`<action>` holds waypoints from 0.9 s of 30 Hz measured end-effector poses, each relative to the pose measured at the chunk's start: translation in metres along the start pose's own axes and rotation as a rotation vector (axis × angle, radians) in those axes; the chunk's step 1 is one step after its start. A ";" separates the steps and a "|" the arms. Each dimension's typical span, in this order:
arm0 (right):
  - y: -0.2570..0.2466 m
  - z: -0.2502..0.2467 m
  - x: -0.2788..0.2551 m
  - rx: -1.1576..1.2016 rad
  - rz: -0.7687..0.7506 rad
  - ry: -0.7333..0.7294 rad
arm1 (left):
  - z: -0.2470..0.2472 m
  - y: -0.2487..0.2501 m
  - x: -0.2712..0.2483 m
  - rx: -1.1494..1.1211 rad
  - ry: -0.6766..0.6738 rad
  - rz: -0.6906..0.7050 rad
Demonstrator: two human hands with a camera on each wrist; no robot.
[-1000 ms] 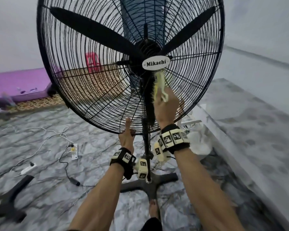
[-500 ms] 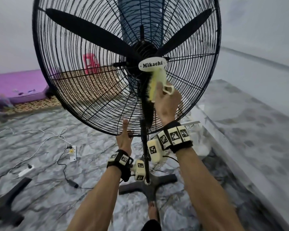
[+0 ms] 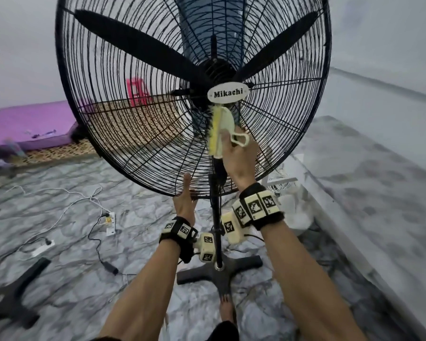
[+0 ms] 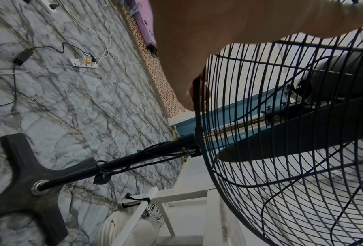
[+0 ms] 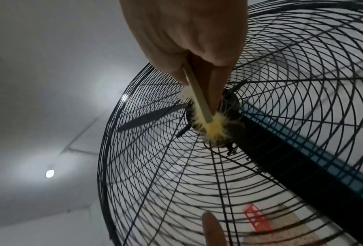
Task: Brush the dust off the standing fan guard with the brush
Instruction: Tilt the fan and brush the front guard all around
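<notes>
Brush [image 3: 218, 130] sits against the front of the fan guard [image 3: 123, 134], just below the white Mikachi badge [image 3: 228, 94] at the hub. Pale plastic back, yellow bristles [image 5: 213, 128] turned into the wires. In the right wrist view the bristles splay against the centre ring of the guard.

My right hand [image 3: 239, 157] holds the brush: fingers curled round its body, thumb side along the pale back, the loop handle [image 3: 240, 139] sticking out to the right above my knuckles.

My left hand [image 3: 183, 201] is at the bottom rim of the guard, left of the pole [image 3: 217, 217]. Palm on the near side of the rim, fingers straight and pointing up along the wires; from the left wrist view one fingertip [image 4: 194, 98] lies against the black rim hoop. Not clenched round anything that I can see.

Guard is black wire, round, concentric rings with radial spokes. Black blades [image 3: 138, 48] behind it. Fan stands on a black cross base [image 3: 219, 269] on the grey marbled floor [image 3: 67, 242], my bare foot [image 3: 228, 311] just near of the base.

Left on the floor: white power strip [image 3: 110, 223], white and black cables, a black adapter [image 3: 110, 267]. A second black cross base [image 3: 12, 296] at the near left edge. Far left: purple mattress [image 3: 30, 124] on a patterned mat [image 3: 59, 151]. Pink stool [image 3: 137, 92] seen through the guard. White frame and pale bundle on the right, behind the pole.
</notes>
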State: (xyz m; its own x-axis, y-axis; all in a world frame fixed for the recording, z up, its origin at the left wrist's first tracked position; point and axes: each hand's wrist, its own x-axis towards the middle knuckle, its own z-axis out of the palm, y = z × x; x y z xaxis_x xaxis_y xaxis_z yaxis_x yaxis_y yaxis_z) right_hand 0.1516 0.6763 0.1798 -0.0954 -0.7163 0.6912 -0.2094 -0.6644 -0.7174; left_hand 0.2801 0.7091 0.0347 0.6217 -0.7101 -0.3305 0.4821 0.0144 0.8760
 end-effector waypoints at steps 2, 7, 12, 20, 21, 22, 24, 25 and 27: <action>0.006 -0.007 0.011 -0.003 0.004 0.127 | 0.000 -0.002 0.002 0.000 0.010 0.007; 0.002 0.000 -0.010 -0.055 -0.026 0.008 | -0.004 -0.006 0.005 0.020 -0.012 0.010; 0.004 -0.015 0.009 0.020 0.069 0.048 | -0.002 -0.002 0.000 0.023 -0.026 0.019; 0.008 -0.022 0.002 -0.161 -0.128 -0.003 | -0.002 -0.003 0.003 -0.011 -0.031 0.024; 0.004 -0.023 0.011 -0.152 -0.151 0.043 | -0.003 -0.004 0.005 -0.017 -0.031 0.015; 0.001 -0.023 0.018 -0.148 -0.171 0.071 | -0.003 -0.006 0.005 -0.025 -0.033 0.018; 0.001 -0.021 0.022 -0.177 -0.192 0.031 | -0.003 -0.007 0.005 -0.045 -0.031 0.021; 0.004 -0.021 0.017 -0.207 -0.185 -0.022 | -0.003 -0.006 0.005 -0.049 -0.039 0.017; 0.011 -0.026 0.002 -0.259 -0.146 -0.112 | -0.002 -0.005 0.006 -0.032 -0.034 0.039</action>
State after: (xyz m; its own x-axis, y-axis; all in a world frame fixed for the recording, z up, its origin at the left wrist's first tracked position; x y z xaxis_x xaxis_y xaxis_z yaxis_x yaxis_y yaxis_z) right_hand 0.1239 0.6729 0.1760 0.0581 -0.6462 0.7610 -0.4556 -0.6954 -0.5557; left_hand 0.2827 0.7063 0.0281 0.6191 -0.7321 -0.2841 0.4780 0.0644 0.8760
